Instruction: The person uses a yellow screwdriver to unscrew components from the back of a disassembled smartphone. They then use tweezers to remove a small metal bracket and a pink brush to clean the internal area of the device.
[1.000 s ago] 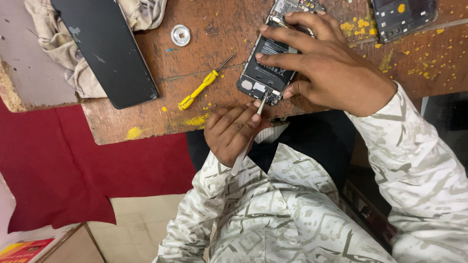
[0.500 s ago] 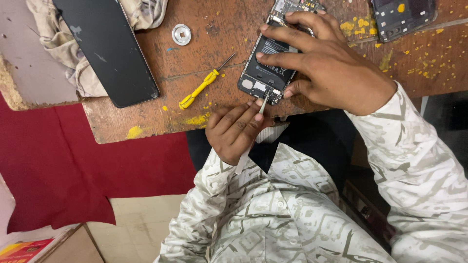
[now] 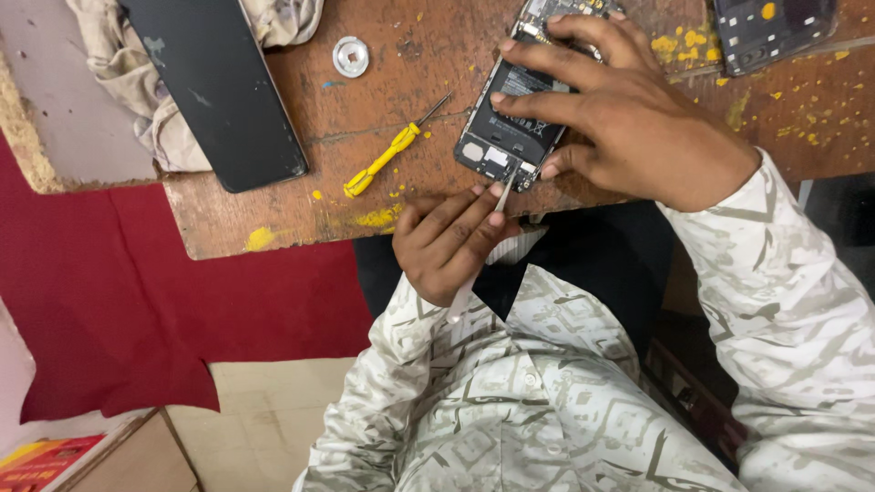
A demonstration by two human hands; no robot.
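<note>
Nothing has shifted: the right hand still splays over the opened phone; the left hand pinches a thin tool (tip at the phone's near edge), so probing continues there.

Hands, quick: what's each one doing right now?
Left hand: closed on thin tweezers, tips at the opened phone.
Right hand: open, fingers spread, pressing the opened phone down on the wooden bench.

Worn wooden table (yellow-flecked), red cloth below, beige floor
</note>
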